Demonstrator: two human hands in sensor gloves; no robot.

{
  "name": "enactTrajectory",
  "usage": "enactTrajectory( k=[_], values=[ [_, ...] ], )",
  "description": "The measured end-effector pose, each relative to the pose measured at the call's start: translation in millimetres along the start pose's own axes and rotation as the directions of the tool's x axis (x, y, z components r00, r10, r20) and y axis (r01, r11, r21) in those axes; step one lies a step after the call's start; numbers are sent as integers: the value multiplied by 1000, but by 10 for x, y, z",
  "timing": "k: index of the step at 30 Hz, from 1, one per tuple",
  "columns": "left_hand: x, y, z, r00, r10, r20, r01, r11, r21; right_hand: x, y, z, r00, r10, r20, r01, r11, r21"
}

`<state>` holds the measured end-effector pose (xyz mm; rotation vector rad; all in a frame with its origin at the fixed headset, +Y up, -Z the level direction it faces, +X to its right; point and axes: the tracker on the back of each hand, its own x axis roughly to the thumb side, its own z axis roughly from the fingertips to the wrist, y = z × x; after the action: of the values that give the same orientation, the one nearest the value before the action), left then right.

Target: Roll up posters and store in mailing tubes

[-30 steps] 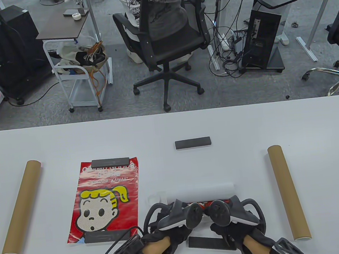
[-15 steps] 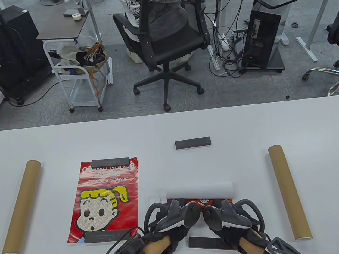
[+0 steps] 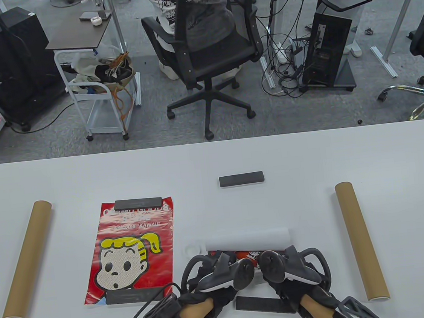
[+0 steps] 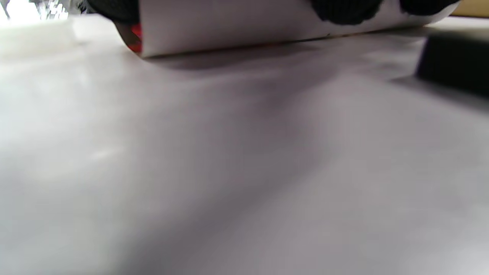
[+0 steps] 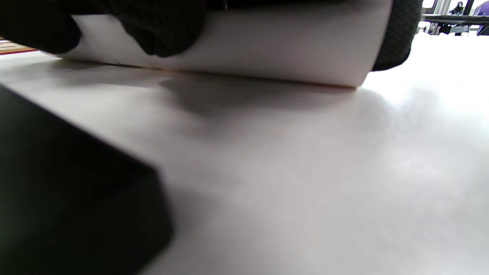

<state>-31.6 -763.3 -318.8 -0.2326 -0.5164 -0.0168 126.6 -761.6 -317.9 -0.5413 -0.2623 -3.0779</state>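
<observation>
A partly rolled poster [image 3: 249, 240], white back outward with a strip of red print showing, lies on the white table [image 3: 212, 159] near the front edge. My left hand [image 3: 223, 269] and right hand [image 3: 284, 267] lie side by side on it and hold the roll. In the left wrist view my gloved fingertips [image 4: 344, 9] press on the roll [image 4: 267, 23]. In the right wrist view my fingers [image 5: 164, 26] curl over the roll [image 5: 267, 49]. One brown mailing tube [image 3: 27, 260] lies at the left, another [image 3: 360, 240] at the right.
A flat red cartoon-girl poster [image 3: 130, 251] lies left of my hands, pinned by dark bars at its top [image 3: 138, 202] and bottom [image 3: 130, 296]. Another dark bar [image 3: 241, 179] lies farther back. One more [image 3: 265, 305] lies just under my wrists.
Both hands drew back a little toward me, baring more red print, then moved forward over the roll again. The roll has stayed nearly in place.
</observation>
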Motion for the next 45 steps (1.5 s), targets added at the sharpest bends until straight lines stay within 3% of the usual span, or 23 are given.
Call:
enactTrajectory(
  k=[4, 13, 21, 27, 31, 36, 41, 45],
  values=[
    [-22, 5, -8, 997, 76, -4, -76, 997, -30, 10, 44, -13, 1000, 17, 5, -17, 999, 31],
    [15, -3, 2, 997, -77, 23, 75, 994, 77, -84, 9, -91, 994, -100, -53, 101, 995, 10],
    [-22, 48, -65, 998, -52, -17, 53, 996, 71, 20, 22, -35, 997, 39, 61, -39, 999, -3],
    [-62, 40, -82, 999, -42, -2, 42, 992, 120, 22, 11, -35, 998, 48, 51, -47, 999, -28],
    [-50, 41, -74, 997, -72, 7, 70, 989, 130, 18, 45, -44, 998, 60, 32, -59, 998, -10],
    [-16, 24, -54, 991, -124, 45, 119, 989, 91, 7, 94, -64, 999, 43, -20, -42, 996, 85],
    [32, 8, -53, 977, -208, 51, 202, 975, 95, 18, 41, -56, 998, 68, 12, -68, 998, -9],
    [31, 23, -51, 981, -187, 55, 181, 979, 96, 23, 9, -34, 998, 56, 25, -55, 997, -52]
  ],
)
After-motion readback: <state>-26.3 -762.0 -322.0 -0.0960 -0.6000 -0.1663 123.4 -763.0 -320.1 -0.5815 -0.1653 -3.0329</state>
